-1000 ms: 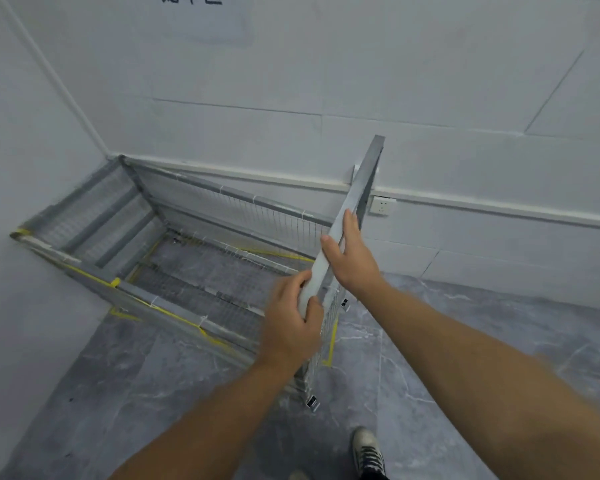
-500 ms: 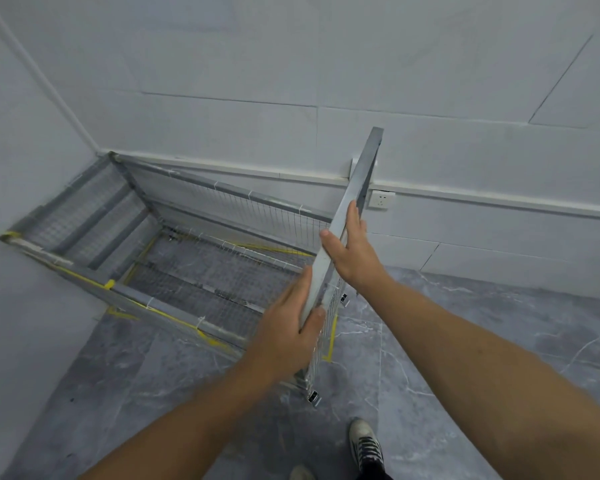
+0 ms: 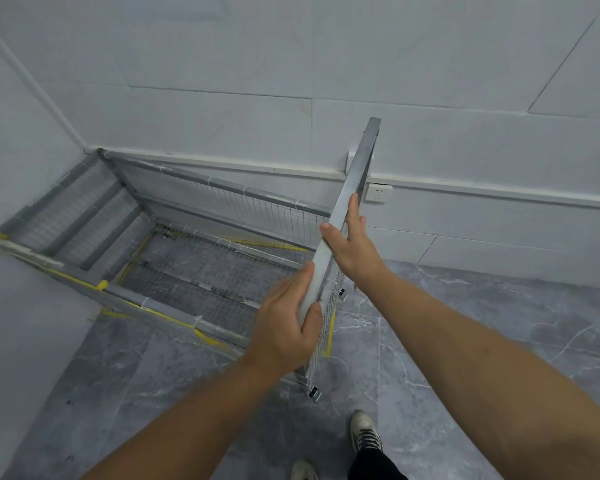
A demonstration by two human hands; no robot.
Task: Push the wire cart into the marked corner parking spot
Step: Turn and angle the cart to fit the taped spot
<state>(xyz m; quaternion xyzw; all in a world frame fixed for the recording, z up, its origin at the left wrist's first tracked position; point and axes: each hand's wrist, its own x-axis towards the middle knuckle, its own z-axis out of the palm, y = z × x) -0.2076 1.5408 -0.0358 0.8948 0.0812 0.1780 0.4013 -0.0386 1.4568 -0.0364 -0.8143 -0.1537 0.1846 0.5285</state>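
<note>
A white tiled corner over a grey marble-look floor (image 3: 465, 341) fills the head view, with a wall socket (image 3: 379, 193) on the right-hand wall just behind the cart's raised end. The wire cart (image 3: 201, 271) sits deep in the corner, its far end against the left wall and its long side close along the back wall. Yellow tape (image 3: 330, 332) marking the parking spot shows beneath the mesh bottom and at the near right corner, where the cart's end appears to stand about on the line.

The left hand (image 3: 284, 327) is loosely wrapped around the lower part of the end frame's top rail (image 3: 347, 202), fingers opened on the inner side and thumb on the outer. The right hand (image 3: 352, 244) lies flatter higher up the same rail, fingers extended along it, more pressing than gripping. Compared with a second ago, the left hand has relaxed from a closed fist-like hold to this open one, and the cart has hardly shifted against the tape. That suggests the push is essentially finished, with only release or a small squaring nudge left.

A shoe (image 3: 366, 433) stands just behind the cart's caster (image 3: 315, 393).
</note>
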